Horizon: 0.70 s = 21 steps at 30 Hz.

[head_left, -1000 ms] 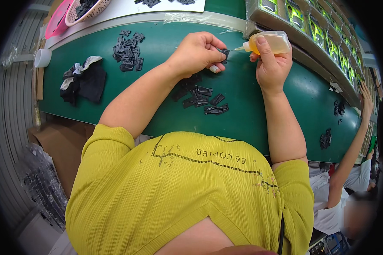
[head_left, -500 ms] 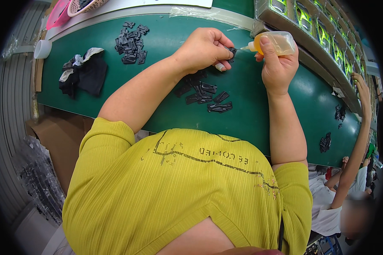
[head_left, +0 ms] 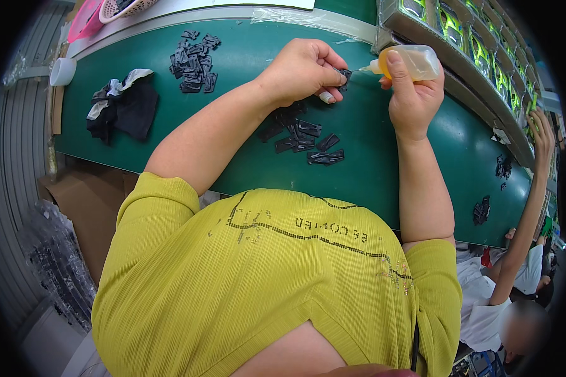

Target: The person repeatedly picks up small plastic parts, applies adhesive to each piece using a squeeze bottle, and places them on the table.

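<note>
Between the thumb and fingers of my left hand is a small black plastic part, mostly covered by the fingers. My right hand is wrapped round a squeeze bottle of yellowish liquid. The bottle lies nearly level, and its thin nozzle points left, its tip at or very close to the black part; whether they touch I cannot tell. Below my left hand several similar black parts lie loose on the green table. Another pile of black parts is farther left.
A black and grey cloth and a white roll lie at the left. Baskets stand at the back left. A divided rack with bright green pieces runs along the right, where a co-worker's arm reaches. Small black piles lie there.
My right hand and the bottle have shifted very slightly to the right. My left hand has hardly moved. The co-worker's hand at the rack has moved a little and now has something green by it.
</note>
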Available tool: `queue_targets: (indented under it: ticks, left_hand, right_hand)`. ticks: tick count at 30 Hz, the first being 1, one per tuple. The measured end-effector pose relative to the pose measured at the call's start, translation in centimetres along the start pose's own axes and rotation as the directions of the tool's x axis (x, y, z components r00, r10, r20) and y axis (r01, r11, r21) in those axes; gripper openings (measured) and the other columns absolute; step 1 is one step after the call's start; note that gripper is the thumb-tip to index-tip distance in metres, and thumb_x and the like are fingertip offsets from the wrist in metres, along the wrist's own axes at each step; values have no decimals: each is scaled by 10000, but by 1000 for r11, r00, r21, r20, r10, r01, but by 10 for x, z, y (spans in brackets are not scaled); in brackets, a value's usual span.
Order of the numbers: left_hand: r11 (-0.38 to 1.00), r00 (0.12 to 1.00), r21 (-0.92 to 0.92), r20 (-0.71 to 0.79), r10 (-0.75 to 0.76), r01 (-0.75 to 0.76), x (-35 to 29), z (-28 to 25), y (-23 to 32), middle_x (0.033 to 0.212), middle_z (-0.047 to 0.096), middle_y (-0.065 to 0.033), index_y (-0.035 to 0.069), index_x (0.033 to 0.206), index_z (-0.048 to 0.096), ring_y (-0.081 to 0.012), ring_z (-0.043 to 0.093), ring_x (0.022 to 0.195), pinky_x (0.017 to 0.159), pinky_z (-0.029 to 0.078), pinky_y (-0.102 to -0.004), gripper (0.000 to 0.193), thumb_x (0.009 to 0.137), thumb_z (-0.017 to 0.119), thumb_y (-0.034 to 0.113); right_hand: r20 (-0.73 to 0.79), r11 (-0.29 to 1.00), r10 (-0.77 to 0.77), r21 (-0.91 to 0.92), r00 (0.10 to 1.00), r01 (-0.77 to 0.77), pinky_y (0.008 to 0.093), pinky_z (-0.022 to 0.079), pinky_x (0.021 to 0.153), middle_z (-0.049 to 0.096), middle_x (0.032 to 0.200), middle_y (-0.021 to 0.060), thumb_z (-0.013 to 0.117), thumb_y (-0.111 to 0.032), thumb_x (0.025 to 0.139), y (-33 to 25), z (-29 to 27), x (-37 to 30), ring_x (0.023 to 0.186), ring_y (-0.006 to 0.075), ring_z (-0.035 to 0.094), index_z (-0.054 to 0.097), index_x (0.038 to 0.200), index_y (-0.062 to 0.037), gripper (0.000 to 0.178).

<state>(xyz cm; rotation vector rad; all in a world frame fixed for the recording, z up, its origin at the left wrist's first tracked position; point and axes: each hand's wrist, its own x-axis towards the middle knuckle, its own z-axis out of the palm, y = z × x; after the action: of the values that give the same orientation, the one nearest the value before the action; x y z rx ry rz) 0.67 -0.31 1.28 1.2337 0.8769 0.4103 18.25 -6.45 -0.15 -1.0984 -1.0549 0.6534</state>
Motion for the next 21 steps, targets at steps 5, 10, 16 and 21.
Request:
queue_targets:
  ticks: [5, 10, 16, 21]
  left_hand:
    - [999, 1000, -37, -14, -5, 4, 1, -1, -2, 829, 635, -146, -72, 989, 552, -189, 660, 658, 581, 530, -238, 237, 781, 626, 12]
    - [999, 999, -47, -21, -26, 25, 2, -3, 0, 831, 631, -143, -58, 963, 556, -199, 662, 653, 568, 530, -246, 216, 777, 630, 23]
    - [999, 999, -27, -17, -31, 31, 3, -3, 1, 817, 633, -128, -33, 941, 571, -192, 662, 632, 559, 520, -237, 192, 775, 632, 42]
    - [999, 999, -5, -22, -34, 33, 2, -2, 2, 812, 636, -127, -32, 939, 572, -188, 664, 633, 561, 516, -236, 189, 778, 630, 48]
  right_hand:
    - [6, 983, 54, 175, 998, -55, 202, 457, 497, 635, 849, 55, 675, -164, 829, 3, -9, 7, 616, 100, 578, 570, 948, -32, 207]
    - [99, 961, 125, 237, 987, -145, 205, 454, 497, 629, 835, 55, 671, -149, 827, 0, -5, -1, 639, 112, 588, 572, 949, -31, 196]
    - [175, 982, 97, 141, 980, -123, 215, 475, 511, 626, 858, 58, 690, -137, 811, -2, -2, -6, 683, 118, 604, 545, 1006, -31, 265]
    - [153, 988, 100, 104, 983, -116, 210, 483, 523, 626, 869, 59, 697, -155, 811, -3, -2, -6, 693, 119, 609, 542, 1019, -33, 287]
